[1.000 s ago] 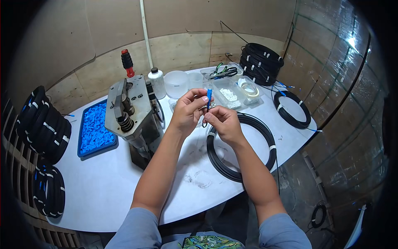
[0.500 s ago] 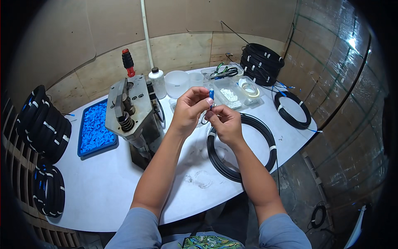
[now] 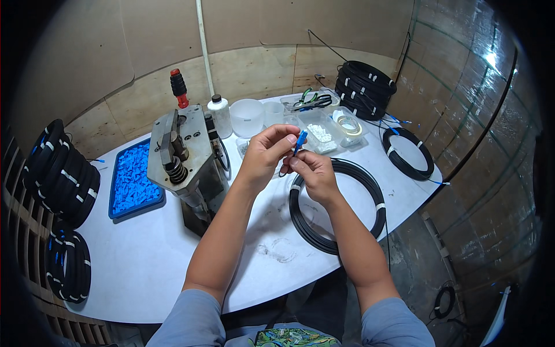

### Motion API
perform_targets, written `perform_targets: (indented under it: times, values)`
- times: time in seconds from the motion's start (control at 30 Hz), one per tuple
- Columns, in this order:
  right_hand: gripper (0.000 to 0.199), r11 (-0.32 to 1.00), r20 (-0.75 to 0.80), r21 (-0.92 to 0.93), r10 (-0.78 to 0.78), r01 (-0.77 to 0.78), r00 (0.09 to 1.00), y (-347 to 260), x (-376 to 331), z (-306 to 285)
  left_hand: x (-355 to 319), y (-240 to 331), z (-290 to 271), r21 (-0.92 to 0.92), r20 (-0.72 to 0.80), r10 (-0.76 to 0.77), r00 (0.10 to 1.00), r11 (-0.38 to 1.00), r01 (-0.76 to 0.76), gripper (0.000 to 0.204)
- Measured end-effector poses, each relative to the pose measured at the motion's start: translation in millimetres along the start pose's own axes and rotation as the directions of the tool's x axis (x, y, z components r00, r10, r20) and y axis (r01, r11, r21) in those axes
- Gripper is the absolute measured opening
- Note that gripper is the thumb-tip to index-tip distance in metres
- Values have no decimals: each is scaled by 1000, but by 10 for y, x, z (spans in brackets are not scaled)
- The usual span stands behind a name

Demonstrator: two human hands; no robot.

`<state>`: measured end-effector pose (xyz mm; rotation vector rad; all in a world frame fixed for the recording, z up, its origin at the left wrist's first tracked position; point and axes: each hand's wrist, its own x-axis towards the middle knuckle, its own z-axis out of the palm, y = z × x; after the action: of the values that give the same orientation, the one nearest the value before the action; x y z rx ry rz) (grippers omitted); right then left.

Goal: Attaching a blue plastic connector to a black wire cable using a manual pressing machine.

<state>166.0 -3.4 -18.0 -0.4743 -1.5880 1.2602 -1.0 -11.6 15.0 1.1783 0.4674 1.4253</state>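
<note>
A blue fibre-optic cable connector stands upright between my hands, its top leaning right. My right hand pinches its lower end, where the thin black cable begins. My left hand is closed, with thumb and forefinger tips right beside the connector. What those fingertips hold, if anything, is too small to tell. Below my right hand a coil of black cable, bound with white ties, lies on the white table.
Left of my forearms stands a metal hand press, beside a blue tray of small blue parts. Behind my hands are a white bottle, clear tubs and a box of white pieces. Cable coils are stacked far right.
The connector has tilted to the right and more of its blue body shows. My left fingertips have shifted from around it to its left side. Both forearms have stayed nearly still.
</note>
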Motion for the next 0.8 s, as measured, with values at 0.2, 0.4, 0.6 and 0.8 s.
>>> perform_targets:
  times: [0.2, 0.4, 0.6, 0.8]
  values:
    - [20, 995, 132, 67, 61, -70, 989, 21, 30, -82, 7, -15, -27, -16, -26, -34, 999, 999, 33, 20]
    - [20, 995, 119, 67, 65, -73, 991, 17, 30, -82, 17, -42, -64, -73, 6, -75, 997, 994, 76, 23]
    - [19, 996, 112, 37, 71, -75, 991, -2, 26, -71, 36, -74, -77, -133, -24, -60, 998, 989, 57, 21]
    - [19, 996, 107, 59, 54, -60, 993, 4, 27, -77, 19, -49, -59, -103, -2, -90, 996, 991, 89, 22]
